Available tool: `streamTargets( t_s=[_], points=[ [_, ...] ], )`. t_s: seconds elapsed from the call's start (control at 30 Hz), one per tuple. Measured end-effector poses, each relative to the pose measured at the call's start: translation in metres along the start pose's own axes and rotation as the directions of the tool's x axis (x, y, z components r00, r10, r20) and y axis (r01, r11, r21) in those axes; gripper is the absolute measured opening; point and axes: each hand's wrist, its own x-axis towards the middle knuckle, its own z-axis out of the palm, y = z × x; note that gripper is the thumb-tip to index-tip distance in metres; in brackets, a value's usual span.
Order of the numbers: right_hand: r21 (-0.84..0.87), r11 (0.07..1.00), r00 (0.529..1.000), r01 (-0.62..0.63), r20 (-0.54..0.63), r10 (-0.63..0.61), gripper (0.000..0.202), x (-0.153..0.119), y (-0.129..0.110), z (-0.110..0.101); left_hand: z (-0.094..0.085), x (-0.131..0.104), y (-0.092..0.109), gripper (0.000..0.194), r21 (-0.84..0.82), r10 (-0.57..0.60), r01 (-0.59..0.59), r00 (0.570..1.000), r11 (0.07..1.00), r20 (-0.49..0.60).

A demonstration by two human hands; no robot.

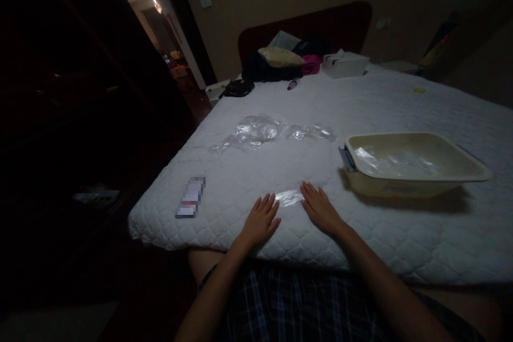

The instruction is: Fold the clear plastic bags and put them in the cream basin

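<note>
A strip of clear plastic film [289, 198], flattened and shiny, lies near the front edge of the white quilted bed [256, 171]. My left hand [259, 218] rests flat at its left end, fingers stretched out. At the right end lies my right hand [319, 207], palm down with the fingers extended. Neither hand grips anything; parts of the film may be hidden under them. Farther back on the bed is a crumpled heap of clear plastic [260, 129], trailing off to the right.
Right of my hands stands a cream plastic tub [401, 188] with clear plastic inside. A pixelated flat object [191, 197] lies to the left. Toward the headboard [344, 18] are piled clothes [260, 67], a black bag [238, 88] and a white box [345, 65].
</note>
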Motion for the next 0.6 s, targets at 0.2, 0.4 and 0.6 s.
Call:
streamTargets(
  t_s=[0.2,0.4,0.6],
  points=[
    [0.033,0.999,1.000,-0.020,-0.023,0.020,0.047,0.000,0.000,-0.001,-0.001,-0.004,-0.001,0.054,-0.065,-0.013,0.010,0.999,0.998,-0.041],
    [0.108,0.994,0.998,-0.014,-0.065,0.021,0.048,-0.002,0.002,-0.004,0.000,-0.006,-0.003,0.054,-0.137,-0.033,0.018,0.994,0.990,-0.109],
    [0.140,0.990,0.980,0.014,-0.201,0.015,0.045,-0.002,-0.002,-0.012,0.001,-0.006,-0.002,0.047,-0.148,-0.031,0.010,0.990,0.989,-0.137]
  ],
)
